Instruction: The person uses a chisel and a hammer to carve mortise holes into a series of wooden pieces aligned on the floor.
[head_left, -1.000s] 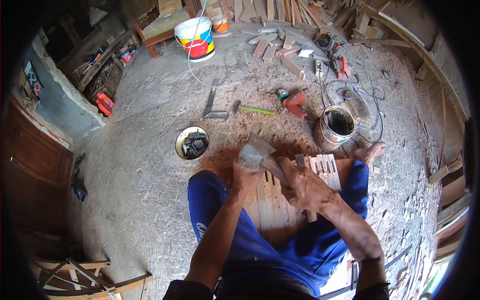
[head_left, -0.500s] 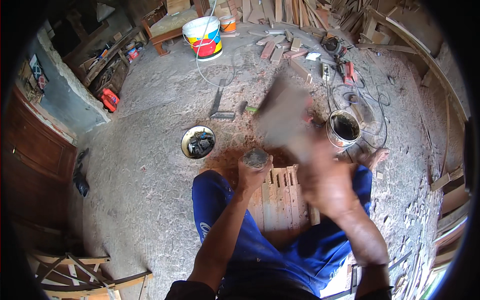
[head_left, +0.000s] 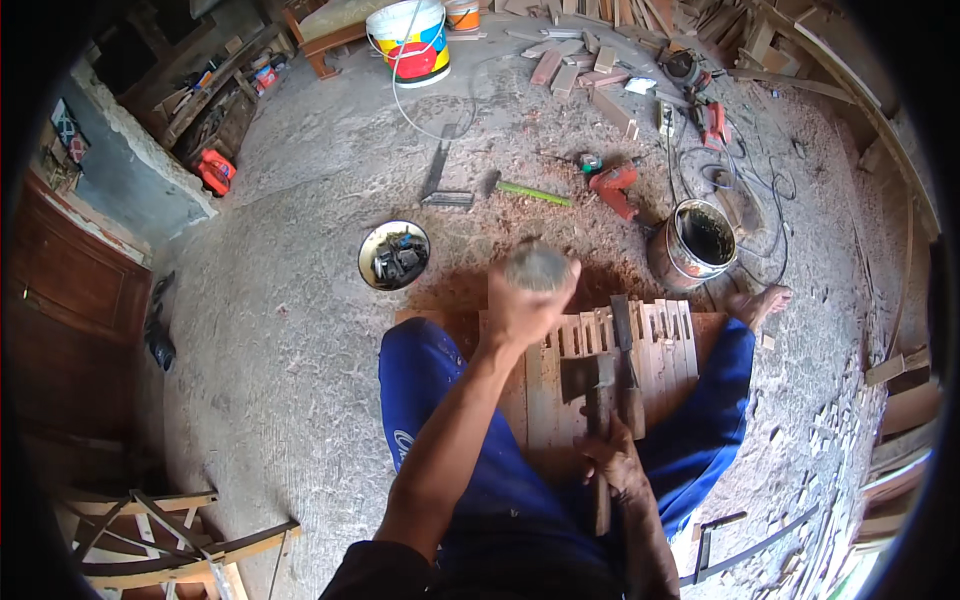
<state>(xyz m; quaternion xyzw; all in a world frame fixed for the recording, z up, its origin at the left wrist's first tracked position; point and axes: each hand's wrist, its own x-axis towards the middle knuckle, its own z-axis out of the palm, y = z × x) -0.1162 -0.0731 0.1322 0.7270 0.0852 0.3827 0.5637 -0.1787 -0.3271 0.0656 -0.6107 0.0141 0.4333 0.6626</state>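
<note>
My left hand [head_left: 522, 305] is closed round a grey, round-topped lump [head_left: 536, 265], raised at the front of the slotted wooden slats [head_left: 680, 350] between my legs. My right hand [head_left: 615, 460], lower and nearer my body, grips the long handle of a tool [head_left: 601, 400] with a metal head, which points away from me over the slats. Just right of that tool lies a chisel-like tool [head_left: 623, 335] with a dark blade and wooden handle. The slats have narrow slots cut near their far ends and are partly hidden by my arms.
Beyond the slats are a bowl of metal parts [head_left: 398, 262], a dirty bucket [head_left: 680, 260], a red drill [head_left: 614, 180], a green-handled tool [head_left: 530, 195], a metal square [head_left: 445, 198] and cables [head_left: 785, 190]. Farther back are a colourful bucket [head_left: 408, 62] and wood offcuts [head_left: 570, 60].
My left hand has risen forward and right with the grey lump. My right hand, raised and blurred half a second ago, has dropped back toward my body with its tool.
</note>
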